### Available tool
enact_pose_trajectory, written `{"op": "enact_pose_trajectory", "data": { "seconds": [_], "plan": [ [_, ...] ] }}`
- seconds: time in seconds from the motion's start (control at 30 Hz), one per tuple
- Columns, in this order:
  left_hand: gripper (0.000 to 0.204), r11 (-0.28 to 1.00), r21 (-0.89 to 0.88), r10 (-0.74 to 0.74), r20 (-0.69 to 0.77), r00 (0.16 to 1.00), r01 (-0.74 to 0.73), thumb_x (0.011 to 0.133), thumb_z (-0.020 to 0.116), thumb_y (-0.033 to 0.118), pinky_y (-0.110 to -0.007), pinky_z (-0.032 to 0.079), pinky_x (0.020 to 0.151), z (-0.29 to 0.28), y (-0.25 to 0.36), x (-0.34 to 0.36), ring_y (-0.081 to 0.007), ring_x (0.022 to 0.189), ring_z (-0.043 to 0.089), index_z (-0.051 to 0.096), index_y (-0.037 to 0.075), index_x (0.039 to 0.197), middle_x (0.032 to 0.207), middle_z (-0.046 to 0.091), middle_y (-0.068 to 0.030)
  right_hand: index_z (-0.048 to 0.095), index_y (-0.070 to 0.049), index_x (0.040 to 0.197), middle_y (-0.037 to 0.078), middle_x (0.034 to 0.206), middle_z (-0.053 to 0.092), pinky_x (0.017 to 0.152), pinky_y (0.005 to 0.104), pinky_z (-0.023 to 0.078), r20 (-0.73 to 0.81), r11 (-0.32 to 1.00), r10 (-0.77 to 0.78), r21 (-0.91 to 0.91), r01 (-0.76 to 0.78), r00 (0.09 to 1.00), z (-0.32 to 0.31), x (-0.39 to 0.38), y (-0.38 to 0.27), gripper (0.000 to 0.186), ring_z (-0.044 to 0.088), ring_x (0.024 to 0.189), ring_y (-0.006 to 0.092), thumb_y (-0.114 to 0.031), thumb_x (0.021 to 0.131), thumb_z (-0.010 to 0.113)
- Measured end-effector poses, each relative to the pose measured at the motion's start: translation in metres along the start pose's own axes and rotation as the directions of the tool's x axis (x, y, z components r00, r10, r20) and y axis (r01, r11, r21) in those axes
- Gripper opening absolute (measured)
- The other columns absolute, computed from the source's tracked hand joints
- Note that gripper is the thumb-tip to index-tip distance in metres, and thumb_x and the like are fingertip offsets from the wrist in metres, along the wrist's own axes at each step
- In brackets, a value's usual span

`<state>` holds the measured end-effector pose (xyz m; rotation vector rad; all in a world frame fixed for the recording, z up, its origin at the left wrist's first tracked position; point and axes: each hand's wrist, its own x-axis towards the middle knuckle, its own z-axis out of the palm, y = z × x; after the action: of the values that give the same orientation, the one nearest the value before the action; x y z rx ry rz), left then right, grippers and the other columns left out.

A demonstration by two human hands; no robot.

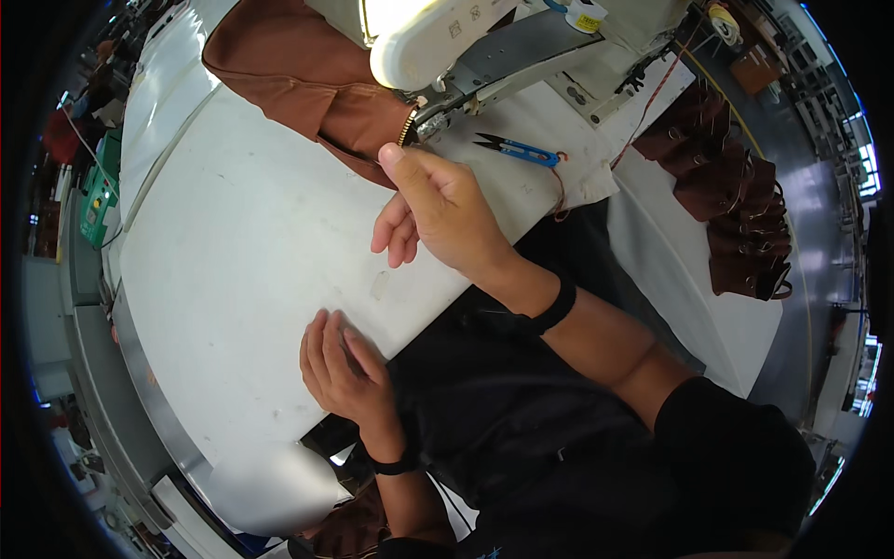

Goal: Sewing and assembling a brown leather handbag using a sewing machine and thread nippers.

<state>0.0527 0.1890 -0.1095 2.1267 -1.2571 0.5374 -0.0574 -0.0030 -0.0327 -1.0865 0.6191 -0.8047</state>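
A brown fabric bag piece (289, 70) with a brass zipper (406, 127) lies at the sewing machine's head (400, 61). My right hand (438, 210) is at its lower corner by the zipper, thumb and forefinger appearing pinched on it; the forefinger's tip is hidden and the other fingers curl loosely. My left hand (345, 368) lies open on the white tabletop (214, 252) near its front edge, fingers slightly bent, holding nothing. Blue thread snips (531, 154) lie right of the zipper, with reddish thread at their handle end.
Several brown bags (745, 252) lie on a white sloping surface at the right, beside an aisle (810, 242). A small white spool (587, 20) sits on the machine. A green device (98, 200) stands at far left. A blurred patch covers the lower left.
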Motion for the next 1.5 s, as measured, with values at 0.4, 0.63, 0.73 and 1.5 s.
{"op": "enact_pose_trajectory", "data": {
  "seconds": [0.4,0.63,0.73,1.5],
  "plan": [
    [0.02,1.0,-0.004,0.031,-0.02,0.999,-0.031,0.099,0.065,0.006,-0.043,0.055,0.097,-0.002,0.0,-0.001,-0.0334,0.112,0.07,0.076,0.005,0.116,0.123,0.075,-0.0119,0.064,-0.002,0.082,0.008,0.066,0.07,0.048,0.0234,0.046,-0.165,0.967,-0.254,-0.067,0.246,0.953,0.011,-0.003,-0.003,0.04,0.06,0.049,0.01,-0.026,0.112,0.056],
    [0.02,1.0,0.003,0.025,0.0,1.0,-0.025,0.101,0.063,0.01,-0.044,0.056,0.097,0.002,-0.003,-0.003,-0.0342,0.112,0.071,0.076,0.004,0.116,0.123,0.075,-0.0127,0.072,0.001,0.099,0.007,0.07,0.07,0.052,0.0272,0.048,-0.079,0.682,-0.613,-0.555,0.477,0.786,-0.016,-0.008,0.021,0.02,0.063,0.057,0.0108,-0.016,0.107,0.065],
    [0.021,1.0,-0.004,0.015,-0.001,1.0,-0.015,0.101,0.062,0.01,-0.044,0.055,0.098,0.002,0.002,-0.002,-0.0345,0.113,0.07,0.076,0.004,0.115,0.123,0.075,-0.0128,0.073,0.003,0.107,0.007,0.071,0.069,0.056,0.0281,0.051,0.067,0.493,-0.694,-0.681,0.541,0.717,-0.059,-0.015,0.029,0.014,0.065,0.06,0.0121,-0.009,0.104,0.067],
    [0.024,0.999,0.042,0.034,-0.004,0.999,-0.034,0.103,0.058,0.009,-0.043,0.054,0.098,0.0,-0.001,-0.007,-0.0329,0.113,0.07,0.076,0.004,0.118,0.126,0.075,-0.0125,0.072,0.0,0.107,0.009,0.072,0.065,0.059,0.0275,0.05,0.039,0.665,-0.55,-0.584,0.466,0.834,-0.092,-0.012,0.053,0.011,0.061,0.063,0.0108,-0.008,0.103,0.066]
  ]
}}
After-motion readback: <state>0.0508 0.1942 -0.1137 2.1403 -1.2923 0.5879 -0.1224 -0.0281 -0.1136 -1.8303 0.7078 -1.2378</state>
